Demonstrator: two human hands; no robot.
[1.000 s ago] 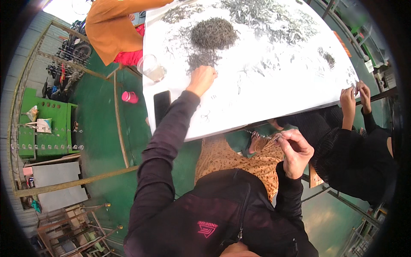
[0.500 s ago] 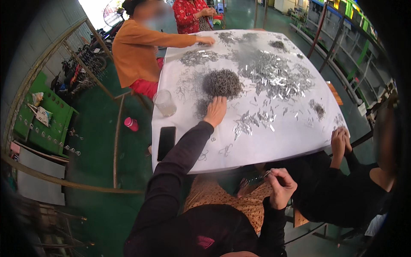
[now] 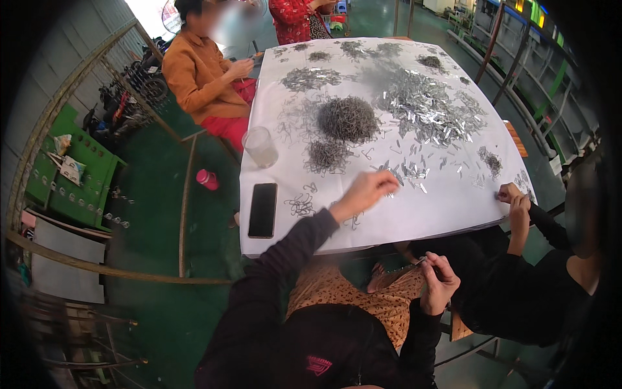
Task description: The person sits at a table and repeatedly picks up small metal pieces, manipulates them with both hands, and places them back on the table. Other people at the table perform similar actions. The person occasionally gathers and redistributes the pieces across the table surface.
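Observation:
Over the near middle of the white-covered table (image 3: 304, 243), my left hand (image 3: 364, 194) reaches to the edge of a scatter of shiny flat metal strips (image 3: 414, 171). Its fingers are blurred, and whether they hold anything is unclear. My right hand (image 3: 440, 285) is above my lap, just off the near table edge, with thumb and forefinger pinched on a small metal piece (image 3: 421, 260). A small heap of bent wire hooks (image 3: 327, 157) lies beyond my left hand, with a larger heap of wire hooks (image 3: 348, 120) behind it. Loose wire hooks (image 3: 300, 205) lie nearer me.
A black phone (image 3: 262, 211) and a clear plastic jar (image 3: 260, 148) stand along the left edge. A big spread of metal strips (image 3: 427, 107) covers the far right. One person in orange (image 3: 201, 78) sits at left, another in black (image 3: 518, 285) at right, a third in red (image 3: 291, 19) at the back.
My left hand has moved right and nearer, from the wire hooks to the strips. My right hand stays pinched. The person in orange has drawn an arm back from the table.

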